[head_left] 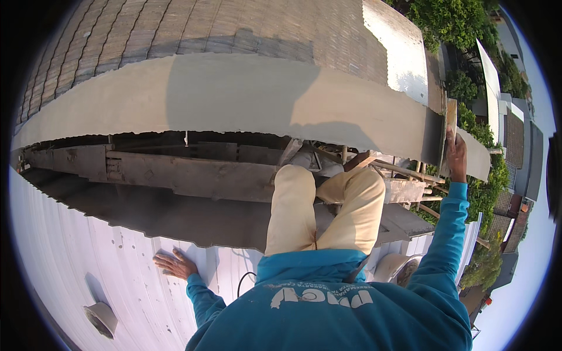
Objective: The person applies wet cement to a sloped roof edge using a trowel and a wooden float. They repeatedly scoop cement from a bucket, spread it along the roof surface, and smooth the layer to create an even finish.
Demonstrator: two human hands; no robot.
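My right hand [456,155] is closed around a narrow wooden board [451,112], stood on edge across the right end of a long, smooth grey cement band [234,93]. A dark shadow lies on the cement just left of the board. My left hand [177,264] rests palm down, fingers spread, on the white ribbed metal roofing [140,286], holding nothing. Between the hands are my bent legs in cream trousers [325,210], over the gap below the band.
Tiled roofing [252,29] rises beyond the cement. Dark sheeting [146,205], planks [193,174] and bamboo poles [410,171] line the gap. One bucket [391,266] stands by my right side, another [100,319] at lower left. Trees [451,23] and lower roofs lie past the right edge.
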